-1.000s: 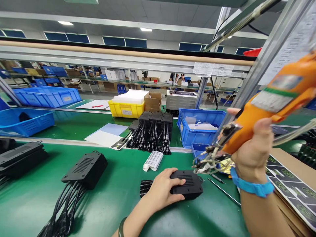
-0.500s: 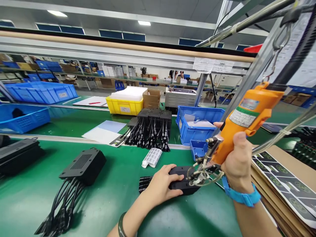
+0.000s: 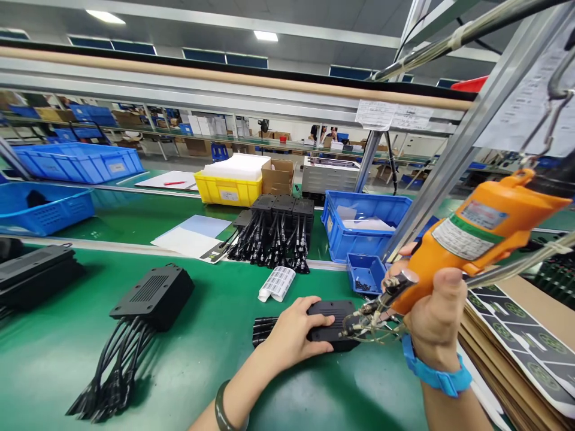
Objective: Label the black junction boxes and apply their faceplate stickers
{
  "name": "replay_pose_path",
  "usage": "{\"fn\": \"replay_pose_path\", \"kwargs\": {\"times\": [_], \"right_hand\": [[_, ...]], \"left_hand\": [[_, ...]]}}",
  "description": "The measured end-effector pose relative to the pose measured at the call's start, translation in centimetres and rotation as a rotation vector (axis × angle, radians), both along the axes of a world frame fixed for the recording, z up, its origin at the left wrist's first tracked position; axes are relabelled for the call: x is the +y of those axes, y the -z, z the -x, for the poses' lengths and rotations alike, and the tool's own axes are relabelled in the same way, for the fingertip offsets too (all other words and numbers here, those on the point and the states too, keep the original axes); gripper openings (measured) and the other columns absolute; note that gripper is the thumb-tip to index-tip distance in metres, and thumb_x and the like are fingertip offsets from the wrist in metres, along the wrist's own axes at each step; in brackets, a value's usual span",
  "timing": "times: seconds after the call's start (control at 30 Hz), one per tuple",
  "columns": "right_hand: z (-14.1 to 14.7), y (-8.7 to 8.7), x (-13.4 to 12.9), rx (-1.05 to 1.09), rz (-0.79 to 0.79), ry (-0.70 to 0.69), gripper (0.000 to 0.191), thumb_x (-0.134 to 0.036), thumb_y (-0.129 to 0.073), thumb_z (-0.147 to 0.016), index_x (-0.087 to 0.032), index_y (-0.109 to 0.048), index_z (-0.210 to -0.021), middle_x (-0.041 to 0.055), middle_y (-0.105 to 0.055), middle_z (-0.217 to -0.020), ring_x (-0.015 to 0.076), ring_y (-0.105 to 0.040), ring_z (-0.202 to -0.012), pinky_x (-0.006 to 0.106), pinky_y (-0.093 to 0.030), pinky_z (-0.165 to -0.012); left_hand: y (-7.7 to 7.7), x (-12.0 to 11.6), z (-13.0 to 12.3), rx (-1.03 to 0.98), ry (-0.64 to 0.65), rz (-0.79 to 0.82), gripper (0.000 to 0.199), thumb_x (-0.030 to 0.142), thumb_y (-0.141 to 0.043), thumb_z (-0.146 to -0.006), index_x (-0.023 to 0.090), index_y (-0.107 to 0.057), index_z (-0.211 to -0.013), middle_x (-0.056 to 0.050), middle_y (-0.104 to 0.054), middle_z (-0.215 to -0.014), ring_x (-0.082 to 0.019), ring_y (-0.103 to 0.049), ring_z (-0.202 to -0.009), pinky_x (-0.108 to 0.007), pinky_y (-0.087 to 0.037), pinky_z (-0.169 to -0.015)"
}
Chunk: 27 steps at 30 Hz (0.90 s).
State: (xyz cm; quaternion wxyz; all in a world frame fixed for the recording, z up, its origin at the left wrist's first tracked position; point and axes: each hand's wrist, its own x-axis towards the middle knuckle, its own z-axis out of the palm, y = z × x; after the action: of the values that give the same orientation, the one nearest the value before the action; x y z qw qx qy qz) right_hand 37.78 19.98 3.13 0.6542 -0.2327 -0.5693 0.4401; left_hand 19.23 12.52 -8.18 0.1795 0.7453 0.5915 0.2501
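left hand (image 3: 294, 332) is spread over the black box (image 3: 331, 312) on the worktop (image 3: 211, 359), right hand (image 3: 438, 311)'s wrapped round the orange screwdriver (image 3: 467, 233). tilted like that, the tip could slip and scratch the lid or nick a finger.

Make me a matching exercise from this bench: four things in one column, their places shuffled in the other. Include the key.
Things:
1. Red pen
2. Orange power tool
3. Yellow bin
4. Small blue tray

Places:
A. Beside an open cardboard box
B. In front of a larger blue bin
C. On a white sheet
D. In the right hand

Right pairs: 1-C, 2-D, 3-A, 4-B
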Motion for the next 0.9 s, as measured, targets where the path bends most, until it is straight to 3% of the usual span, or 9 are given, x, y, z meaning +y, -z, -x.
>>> {"fn": "replay_pose_path", "kwargs": {"times": [0.1, 0.2, 0.3, 0.4, 0.5, 0.63, 0.77, 0.9], "right_hand": [[-0.1, -1.1, -0.5, -0.010, 0.023, 0.023, 0.049, -0.066, -0.051, -0.081, -0.022, -0.066, -0.099, 0.0027, -0.053, -0.063, 0.0155, -0.046, -0.040, 0.028, -0.035, -0.028], [0.2, -3.8, -0.5, -0.026, -0.019, 0.122, 0.058, -0.066, -0.047, -0.084, -0.018, -0.066, -0.110, 0.0026, -0.053, -0.062, 0.0159, -0.047, -0.038, 0.028, -0.035, -0.026], [1.1, -6.9, -0.4, -0.001, -0.111, 0.127, 0.054, -0.062, -0.043, -0.089, -0.019, -0.069, -0.109, 0.0022, -0.049, -0.060, 0.0147, -0.046, -0.037, 0.027, -0.034, -0.026], [2.2, -8.3, -0.4, 0.023, -0.173, 0.094, 0.049, -0.058, -0.042, -0.092, -0.020, -0.070, -0.104, 0.0008, -0.047, -0.057, 0.0125, -0.043, -0.035, 0.027, -0.034, -0.027], [3.2, -7.6, -0.5, 0.037, -0.130, 0.067, 0.052, -0.062, -0.044, -0.090, -0.019, -0.069, -0.105, 0.0007, -0.049, -0.056, 0.0127, -0.045, -0.036, 0.027, -0.037, -0.030], [4.0, -4.7, -0.6, 0.003, -0.030, 0.008, 0.045, -0.059, -0.047, -0.089, -0.022, -0.067, -0.102, 0.0037, -0.057, -0.064, 0.0157, -0.053, -0.044, 0.029, -0.042, -0.034], [4.2, -2.2, -0.5, -0.026, 0.014, -0.064, 0.036, -0.054, -0.045, -0.091, -0.026, -0.066, -0.100, 0.0031, -0.059, -0.066, 0.0185, -0.058, -0.052, 0.030, -0.046, -0.038], [4.2, -1.2, -0.7, -0.030, -0.002, -0.080, 0.037, -0.052, -0.043, -0.093, -0.024, -0.065, -0.104, 0.0012, -0.055, -0.061, 0.0169, -0.056, -0.049, 0.027, -0.045, -0.037]], "left_hand": [[0.2, 0.0, 0.0, 0.017, -0.004, -0.014, 0.054, 0.045, -0.083, -0.068, 0.034, -0.066, -0.118, -0.006, -0.045, -0.138, -0.028, -0.050, -0.119, -0.045, -0.046, -0.102], [0.2, -0.1, 0.1, 0.022, 0.004, -0.043, 0.053, 0.047, -0.082, -0.069, 0.034, -0.066, -0.118, -0.006, -0.045, -0.138, -0.028, -0.048, -0.122, -0.045, -0.044, -0.104], [0.0, -0.2, 0.2, 0.018, 0.018, -0.068, 0.052, 0.049, -0.079, -0.071, 0.034, -0.066, -0.119, -0.006, -0.044, -0.138, -0.028, -0.045, -0.125, -0.045, -0.042, -0.106], [-0.2, -0.2, 0.3, 0.010, 0.029, -0.059, 0.050, 0.046, -0.080, -0.072, 0.034, -0.066, -0.118, -0.006, -0.046, -0.136, -0.027, -0.047, -0.123, -0.044, -0.042, -0.106], [-0.2, -0.1, 0.2, 0.012, 0.024, -0.036, 0.055, 0.044, -0.082, -0.070, 0.034, -0.064, -0.121, -0.007, -0.046, -0.137, -0.028, -0.046, -0.125, -0.046, -0.040, -0.107], [0.1, 0.1, 0.1, 0.019, 0.026, -0.070, 0.063, 0.045, -0.082, -0.069, 0.029, -0.060, -0.126, -0.009, -0.048, -0.136, -0.029, -0.046, -0.124, -0.046, -0.041, -0.106], [0.4, 0.1, 0.1, 0.004, 0.025, -0.089, 0.058, 0.045, -0.081, -0.069, 0.027, -0.064, -0.122, -0.009, -0.049, -0.134, -0.029, -0.048, -0.121, -0.044, -0.042, -0.104], [0.3, 0.1, 0.1, -0.012, 0.030, -0.069, 0.055, 0.046, -0.080, -0.071, 0.027, -0.065, -0.121, -0.009, -0.047, -0.134, -0.028, -0.047, -0.121, -0.042, -0.042, -0.104]]}}
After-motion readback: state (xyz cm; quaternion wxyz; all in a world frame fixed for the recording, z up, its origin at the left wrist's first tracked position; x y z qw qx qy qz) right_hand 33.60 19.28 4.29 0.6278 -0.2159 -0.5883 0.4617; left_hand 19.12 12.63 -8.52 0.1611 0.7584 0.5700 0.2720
